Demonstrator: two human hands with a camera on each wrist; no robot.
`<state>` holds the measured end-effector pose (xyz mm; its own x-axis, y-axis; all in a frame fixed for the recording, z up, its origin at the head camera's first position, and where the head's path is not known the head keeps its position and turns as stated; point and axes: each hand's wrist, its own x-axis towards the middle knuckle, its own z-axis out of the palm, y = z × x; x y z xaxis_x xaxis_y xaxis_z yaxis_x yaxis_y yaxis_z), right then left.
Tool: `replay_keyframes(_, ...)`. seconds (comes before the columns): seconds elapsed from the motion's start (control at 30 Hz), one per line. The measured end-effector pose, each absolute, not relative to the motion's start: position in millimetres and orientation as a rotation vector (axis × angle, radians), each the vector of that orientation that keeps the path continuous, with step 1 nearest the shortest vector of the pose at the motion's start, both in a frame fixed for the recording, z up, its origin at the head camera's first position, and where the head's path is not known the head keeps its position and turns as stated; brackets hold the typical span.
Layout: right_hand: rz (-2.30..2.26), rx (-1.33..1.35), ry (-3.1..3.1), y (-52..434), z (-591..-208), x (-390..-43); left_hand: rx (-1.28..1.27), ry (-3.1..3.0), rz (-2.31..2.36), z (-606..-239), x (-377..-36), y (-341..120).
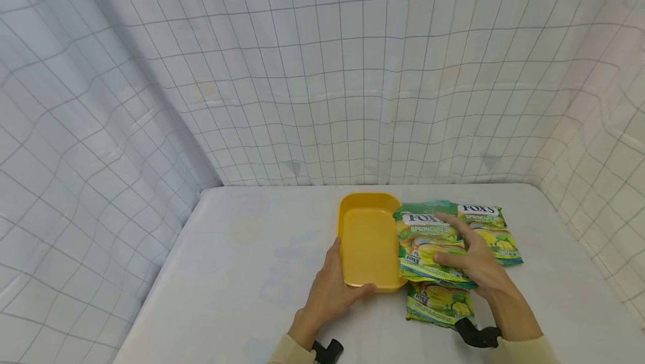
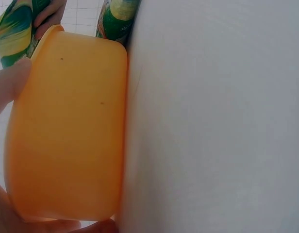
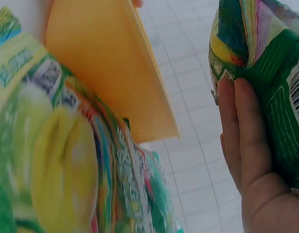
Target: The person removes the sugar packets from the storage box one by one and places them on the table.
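Observation:
My left hand (image 1: 330,291) grips a yellow plastic tub (image 1: 365,241) at its near left corner. The thumb lies along the near rim and the fingers along the left side. In the left wrist view the tub's wall (image 2: 72,126) stands upright on the white surface. My right hand (image 1: 476,260) holds a green Fox's Spring Tea candy bag (image 1: 423,235), thumb on its printed front. In the right wrist view, straight fingers (image 3: 249,131) lie against the barcode side of that bag (image 3: 280,107). It overlaps the tub's right rim in the head view.
Another Fox's bag (image 1: 496,235) lies to the right, and one more (image 1: 440,305) is partly covered at the near side. A white table (image 1: 227,274) extends left of the tub. White grid-patterned curtains (image 1: 322,101) hang behind and on both sides.

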<state>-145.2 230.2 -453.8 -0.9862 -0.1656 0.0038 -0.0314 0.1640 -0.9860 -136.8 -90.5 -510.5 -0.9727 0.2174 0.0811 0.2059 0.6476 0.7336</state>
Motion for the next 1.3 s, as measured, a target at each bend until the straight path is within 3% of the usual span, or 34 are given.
replay_keyframes(1.3,-2.136,-0.003,2.152,310.6,-472.1,-116.2,0.39,2.852,1.278,-511.0,-135.6,-91.1)
